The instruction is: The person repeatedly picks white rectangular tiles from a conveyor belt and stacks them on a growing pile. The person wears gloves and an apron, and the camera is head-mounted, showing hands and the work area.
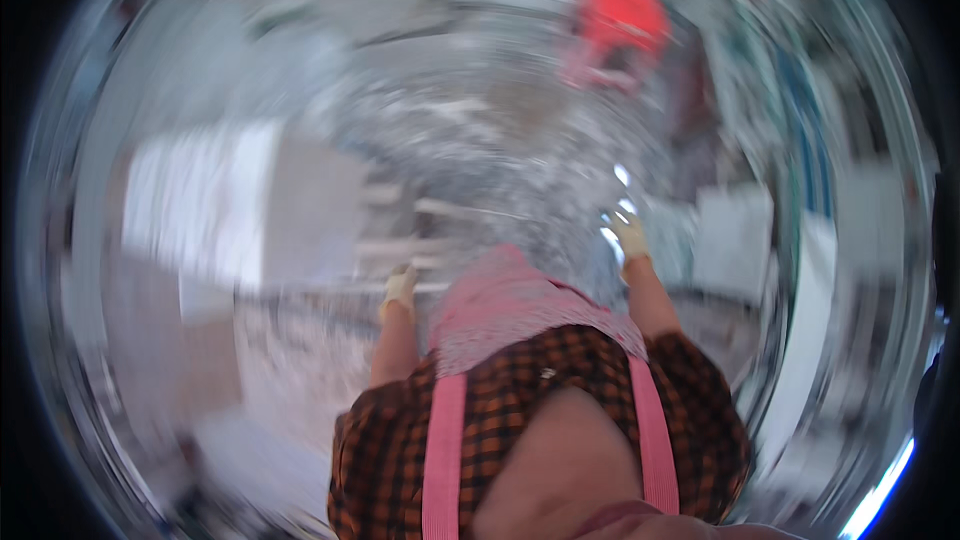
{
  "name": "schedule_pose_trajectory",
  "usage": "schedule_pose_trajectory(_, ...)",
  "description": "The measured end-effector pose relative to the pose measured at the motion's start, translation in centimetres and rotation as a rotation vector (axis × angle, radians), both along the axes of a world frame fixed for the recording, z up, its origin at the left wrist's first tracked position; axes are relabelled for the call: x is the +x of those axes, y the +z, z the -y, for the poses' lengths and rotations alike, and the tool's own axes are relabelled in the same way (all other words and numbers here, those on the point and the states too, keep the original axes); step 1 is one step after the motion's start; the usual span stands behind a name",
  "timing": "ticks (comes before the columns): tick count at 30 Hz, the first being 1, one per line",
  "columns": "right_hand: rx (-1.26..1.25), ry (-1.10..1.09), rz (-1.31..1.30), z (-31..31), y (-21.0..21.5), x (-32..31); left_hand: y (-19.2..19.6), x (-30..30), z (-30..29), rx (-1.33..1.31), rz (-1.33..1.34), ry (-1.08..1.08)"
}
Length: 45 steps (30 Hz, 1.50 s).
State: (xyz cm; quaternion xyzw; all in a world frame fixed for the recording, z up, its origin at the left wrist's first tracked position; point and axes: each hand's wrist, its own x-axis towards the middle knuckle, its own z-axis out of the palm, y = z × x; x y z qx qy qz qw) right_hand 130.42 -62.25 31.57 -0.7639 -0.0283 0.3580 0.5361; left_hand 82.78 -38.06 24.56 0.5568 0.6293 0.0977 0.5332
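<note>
Motion smears the whole head view. My left hand, in a pale yellowish glove, hangs left of my pink apron, close to some light wooden slats like a pallet's. Its fingers are too blurred to read. On the other side my right hand, gloved alike, reaches farther forward. Bright, shiny patches lie at and just beyond its fingers. Whether that hand holds the shiny stuff or only passes in front of it, I cannot tell.
A red plastic stool or chair stands ahead, right of centre. To the left is a large box-like block with a white side. A pale box sits at the right. Grey, mottled floor stretches ahead.
</note>
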Motion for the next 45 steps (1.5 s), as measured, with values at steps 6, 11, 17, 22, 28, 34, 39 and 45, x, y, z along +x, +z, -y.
schedule_pose_trajectory(6,-0.380,-0.044,0.416,5.4,-4.5,1.2,2.0,13.3,-11.6,-0.327,0.299,-0.217)
schedule_pose_trajectory(11,-0.718,-0.334,0.183,9.4,-7.2,-0.6,1.9,23.0,-20.3,-0.198,0.110,-0.425)
schedule_pose_trajectory(17,-0.718,-0.841,0.009,6.4,-5.6,-1.2,0.1,36.4,-33.6,-0.188,-0.110,-0.683)
schedule_pose_trajectory(22,-0.713,-0.822,0.149,2.4,-4.1,-0.5,-2.2,51.0,-43.1,0.243,-0.506,-1.224)
schedule_pose_trajectory(28,-0.960,-1.186,-0.101,0.9,-4.4,-5.4,-1.5,70.3,-40.7,1.174,-0.615,-2.187)
schedule_pose_trajectory(34,-0.621,-1.600,-0.354,0.4,-3.1,-6.1,2.6,86.3,-22.3,1.366,-0.160,-2.370)
schedule_pose_trajectory(39,-0.934,-1.265,-0.341,1.9,-4.0,-4.1,10.2,96.4,-1.4,-0.378,0.498,-1.585)
schedule_pose_trajectory(45,-0.620,-1.847,-0.280,1.8,-5.3,-7.2,20.8,100.7,19.4,-0.294,0.680,-1.930)
